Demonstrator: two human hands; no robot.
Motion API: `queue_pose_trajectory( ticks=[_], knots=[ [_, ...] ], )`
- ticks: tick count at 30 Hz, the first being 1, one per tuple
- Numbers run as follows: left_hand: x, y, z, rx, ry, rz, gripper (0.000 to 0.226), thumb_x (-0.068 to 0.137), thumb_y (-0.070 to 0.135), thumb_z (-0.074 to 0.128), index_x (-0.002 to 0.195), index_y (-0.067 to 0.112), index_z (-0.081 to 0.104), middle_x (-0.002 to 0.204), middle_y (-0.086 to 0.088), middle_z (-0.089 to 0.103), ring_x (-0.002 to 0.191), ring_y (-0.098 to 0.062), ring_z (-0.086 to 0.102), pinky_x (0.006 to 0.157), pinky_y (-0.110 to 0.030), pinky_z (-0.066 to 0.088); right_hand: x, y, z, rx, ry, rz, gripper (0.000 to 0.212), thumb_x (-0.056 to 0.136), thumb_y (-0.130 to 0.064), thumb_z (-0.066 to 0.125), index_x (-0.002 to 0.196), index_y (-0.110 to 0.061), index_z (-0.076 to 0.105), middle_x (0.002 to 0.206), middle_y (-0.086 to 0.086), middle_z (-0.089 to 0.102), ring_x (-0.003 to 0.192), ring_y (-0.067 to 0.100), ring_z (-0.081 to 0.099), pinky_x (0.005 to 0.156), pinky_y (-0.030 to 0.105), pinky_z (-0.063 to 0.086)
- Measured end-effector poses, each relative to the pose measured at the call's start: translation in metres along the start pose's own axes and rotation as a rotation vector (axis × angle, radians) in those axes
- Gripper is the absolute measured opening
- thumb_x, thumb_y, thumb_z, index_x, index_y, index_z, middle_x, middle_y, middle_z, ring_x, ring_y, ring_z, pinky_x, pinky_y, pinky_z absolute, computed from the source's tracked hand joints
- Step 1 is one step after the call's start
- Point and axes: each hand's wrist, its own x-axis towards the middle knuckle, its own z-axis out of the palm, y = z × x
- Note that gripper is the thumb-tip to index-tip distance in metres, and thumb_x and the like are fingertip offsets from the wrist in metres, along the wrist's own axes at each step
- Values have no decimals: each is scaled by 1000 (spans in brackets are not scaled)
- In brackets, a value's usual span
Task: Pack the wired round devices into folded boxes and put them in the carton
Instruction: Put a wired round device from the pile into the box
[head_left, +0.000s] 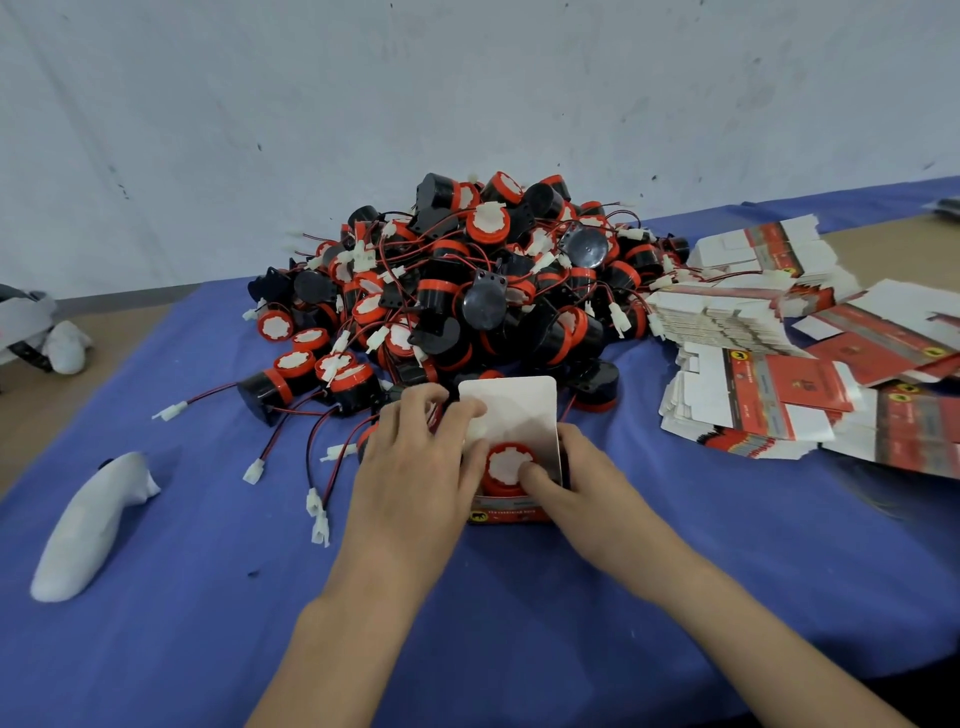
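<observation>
Both forearms reach in from the near edge & meet mid-table. The left hand (415, 457) lies against the left side of a small folded box (511, 512), its fingers (462, 415) curled over the left wall & onto the inner face of the flap, so it's holding the box. The right hand (582, 483) is on the box's right side, fingers wrapped round the right wall, w/ one digit (530, 473) pressed on the white top of the round device (501, 470). That device sits inside the box, red rim up, its wire hidden. The box stands on the blue cloth (675, 571), red printed front wall toward the camera, w/ its white lid flap (511, 405) open & upright on the far side.

Just beyond the box is the big pile of wired round devices (467, 291): black bodies, red rims, red/black leads w/ white plugs. Some strays spill to the near left, & a few plugs (317, 514) lie just left of the left wrist.

To the right of the pile, stacks of flat unfolded boxes (753, 384), red & white, are fanned out & partly overlapping.

Near left on the cloth lies a long white fabric item (88, 530), can't tell what exactly. Bare tan table (47, 405) shows at the left edge, & a scuffed pale wall (363, 104) sits behind.
</observation>
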Motion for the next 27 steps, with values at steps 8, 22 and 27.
queue_pose_trajectory(
  ticks=[8, 22, 27],
  knots=[
    [5, -4, 6, -135, -22, -37, 23, 98, 41, 47, 116, 31, 56, 114, 14, 59, 105, -10, 55, 75, -33, 51, -1, -2, 0, -40, 19, -9, 16, 95, -46, 51, 103, -32, 52, 102, -5, 64, 99, 20, 59, 93, 49, 49],
    [9, -2, -6, 31, -2, -55, 24, 103, 43, 39, 104, 29, 58, 99, 10, 58, 89, -14, 56, 61, -34, 49, -2, -2, 2, -58, 38, 1, 18, 97, -47, 51, 105, -30, 52, 104, -5, 63, 101, 19, 59, 95, 47, 48],
    [9, -6, -2, 143, -159, -2, 30, 103, 47, 34, 107, 33, 60, 106, 11, 55, 92, -10, 57, 53, -25, 37, -3, -4, 2, -68, 47, 3, 19, 98, -45, 50, 106, -28, 53, 105, -4, 63, 101, 20, 58, 95, 47, 48]
  ],
)
